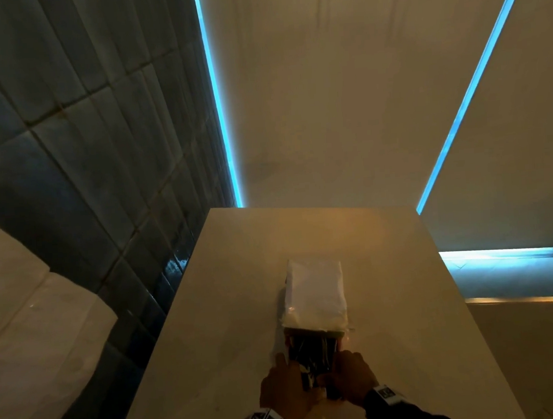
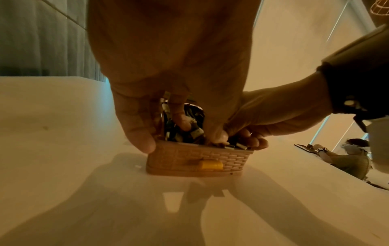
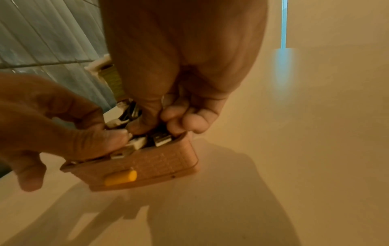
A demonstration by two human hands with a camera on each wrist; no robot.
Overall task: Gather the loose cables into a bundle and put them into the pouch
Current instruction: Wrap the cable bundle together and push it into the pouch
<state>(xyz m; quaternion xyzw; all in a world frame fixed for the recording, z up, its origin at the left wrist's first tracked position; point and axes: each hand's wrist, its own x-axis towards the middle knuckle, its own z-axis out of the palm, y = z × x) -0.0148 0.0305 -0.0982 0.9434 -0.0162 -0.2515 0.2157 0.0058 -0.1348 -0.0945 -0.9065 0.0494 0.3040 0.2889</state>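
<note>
- The pouch (image 2: 197,160), a small basket-weave case with a yellow clasp (image 2: 211,164), sits on the pale table (image 1: 387,267) near its front edge, mouth facing up, long axis running left to right between the two hands.
- The cables (image 2: 185,131), a dark tangle with pale USB plugs (image 3: 161,139), lie in the pouch mouth; several plugs stand proud of the rim.
- Left hand (image 2: 168,69): fingers curled down into the mouth, thumb against the pouch's left end wall; it presses and pinches the cables.
- Right hand (image 3: 185,66): fingers curled tight on the cables at the right end of the rim.
- Key relation: the cables lie directly below both sets of fingertips, so the next push is judged to be straight down; neither hand is clearly nearer.
- A white packet (image 1: 315,293) lies on the table just beyond the pouch.
- Judgement: insertion is well advanced, and plugs may spring back out.
</note>
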